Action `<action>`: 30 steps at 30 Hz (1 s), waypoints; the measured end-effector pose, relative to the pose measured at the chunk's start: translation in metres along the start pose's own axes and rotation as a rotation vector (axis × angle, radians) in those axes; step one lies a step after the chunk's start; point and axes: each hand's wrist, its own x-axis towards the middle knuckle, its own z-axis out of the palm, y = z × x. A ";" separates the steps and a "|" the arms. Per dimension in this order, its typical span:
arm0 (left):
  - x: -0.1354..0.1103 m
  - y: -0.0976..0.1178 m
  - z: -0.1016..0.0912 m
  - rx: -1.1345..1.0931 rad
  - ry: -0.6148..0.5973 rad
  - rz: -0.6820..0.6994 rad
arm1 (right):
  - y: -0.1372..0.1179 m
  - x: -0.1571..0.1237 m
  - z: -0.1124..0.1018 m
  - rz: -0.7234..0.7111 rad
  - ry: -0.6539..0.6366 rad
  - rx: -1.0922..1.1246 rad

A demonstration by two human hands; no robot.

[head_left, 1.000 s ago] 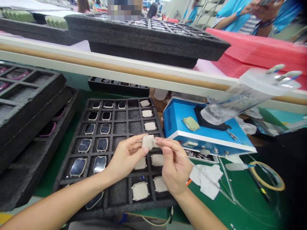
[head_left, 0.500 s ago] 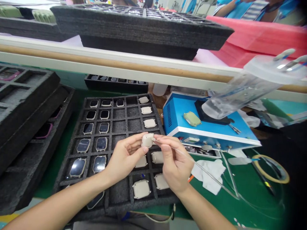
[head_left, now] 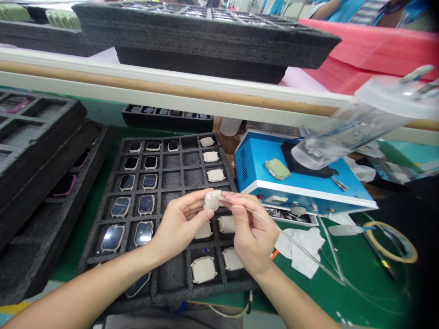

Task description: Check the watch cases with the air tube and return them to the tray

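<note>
My left hand (head_left: pixel 180 223) pinches a small beige watch case (head_left: pixel 212 199) above a black foam tray (head_left: pixel 171 292). My right hand (head_left: pixel 252 233) is closed on a thin clear dispensing needle with tubing (head_left: pixel 295 244), its tip touching the case. In the tray's left cells lie several glass watch screens (head_left: pixel 144 232); several beige cases (head_left: pixel 203 268) sit in its right cells.
A blue box machine (head_left: pixel 295 180) with a green case (head_left: pixel 277 169) on top stands to the right. A clear bottle (head_left: pixel 360 123) hangs over it. White cloth (head_left: pixel 302 249) lies on the green mat. Stacked foam trays (head_left: pixel 37 164) are at the left, more on the shelf (head_left: pixel 206 43).
Both hands stay together on the beige case with almost no shift; the view has dropped slightly and moved a little.
</note>
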 end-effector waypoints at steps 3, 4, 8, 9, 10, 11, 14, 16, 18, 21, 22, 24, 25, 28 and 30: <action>0.000 0.001 0.000 0.005 -0.004 0.008 | 0.000 0.000 0.000 0.005 -0.002 0.001; 0.000 0.001 0.000 0.008 -0.004 0.010 | 0.000 0.000 0.000 0.006 -0.004 0.000; 0.000 0.002 0.000 0.029 -0.003 0.013 | -0.002 0.001 0.000 -0.006 -0.009 0.000; 0.000 0.002 0.000 0.035 -0.004 0.012 | -0.002 0.001 0.000 -0.009 -0.010 0.000; 0.000 0.002 0.001 0.040 -0.003 0.011 | -0.002 0.002 0.001 -0.009 -0.010 -0.001; 0.000 0.003 0.001 0.045 0.000 0.009 | -0.002 0.002 0.001 -0.008 -0.008 -0.004; -0.001 0.004 0.001 0.061 0.010 -0.004 | -0.002 0.001 0.001 0.003 -0.006 -0.005; -0.001 0.004 0.001 0.073 0.014 -0.006 | -0.002 0.001 0.001 0.005 -0.006 -0.010; 0.000 0.004 0.001 0.084 0.018 -0.004 | -0.002 0.002 0.001 0.000 -0.004 -0.026; 0.001 0.005 0.001 0.096 0.035 -0.014 | -0.003 0.005 0.002 -0.021 -0.002 -0.038; 0.001 0.006 0.001 0.103 0.045 -0.021 | -0.004 0.006 0.003 -0.028 -0.003 -0.035; 0.002 0.006 0.000 0.124 0.063 -0.042 | -0.005 0.009 0.003 -0.037 -0.003 -0.031; 0.003 0.007 0.000 0.138 0.071 -0.052 | -0.005 0.011 0.004 -0.042 -0.001 -0.031; 0.004 0.008 -0.001 0.173 0.081 -0.068 | -0.006 0.013 0.004 -0.061 0.008 -0.042; 0.004 0.008 -0.001 0.188 0.084 -0.070 | -0.006 0.014 0.004 -0.071 0.011 -0.045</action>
